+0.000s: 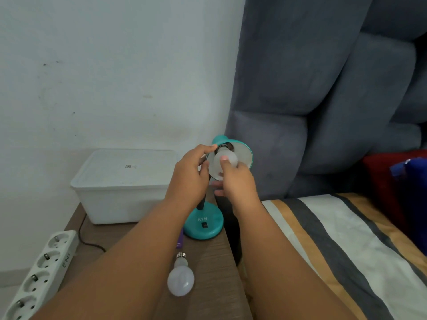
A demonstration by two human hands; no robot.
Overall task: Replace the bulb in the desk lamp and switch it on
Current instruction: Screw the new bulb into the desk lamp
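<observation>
Two hands meet at the teal metal desk lamp (204, 224) on the wooden counter (215, 257): the left hand (189, 174) grips the shade's rim, the right hand (239, 181) pinches the frosted white bulb (227, 158) seated in the socket. Another white screw-base bulb (181, 277) lies on the counter nearby. Behind stands a lidded white plastic box (122, 183), contents hidden.

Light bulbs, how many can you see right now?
2. One bulb sits at the lamp shade socket, gripped by the right hand. The other bulb lies on the wooden table in front of the lamp base.
</observation>
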